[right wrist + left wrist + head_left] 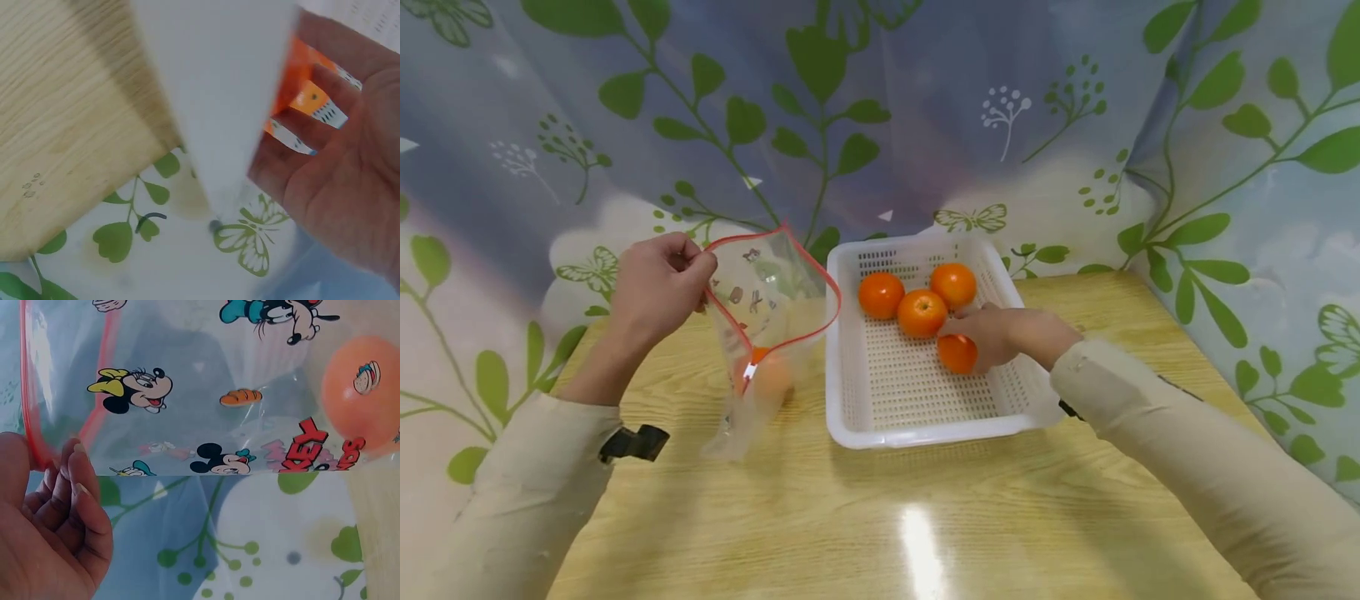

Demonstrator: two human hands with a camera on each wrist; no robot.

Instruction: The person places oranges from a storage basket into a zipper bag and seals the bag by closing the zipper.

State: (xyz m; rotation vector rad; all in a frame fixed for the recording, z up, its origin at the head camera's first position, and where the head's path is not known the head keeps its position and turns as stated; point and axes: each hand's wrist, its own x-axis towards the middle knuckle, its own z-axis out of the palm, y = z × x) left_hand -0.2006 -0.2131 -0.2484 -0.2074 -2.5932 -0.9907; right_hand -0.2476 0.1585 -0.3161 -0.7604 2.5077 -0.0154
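My left hand (658, 283) pinches the red-edged mouth of a clear zip bag (805, 312) and holds it up, mouth spread wide. Cartoon figures are printed on the bag, and a white slider (749, 371) sits on its red zip. One orange (359, 394) lies low inside the bag. Over the white basket (880, 437), my right hand (992, 333) has its fingers round an orange (957, 355). Three more oranges lie close by in the basket, the nearest being the middle orange (922, 313). The basket wall hides part of the held orange in the right wrist view.
The basket has a slotted floor and stands on a wooden table (790, 517), right of the bag. Behind the table hangs a cloth (925, 150) printed with leaves and butterflies. Each sleeved forearm has a dark strap (634, 443) near the wrist.
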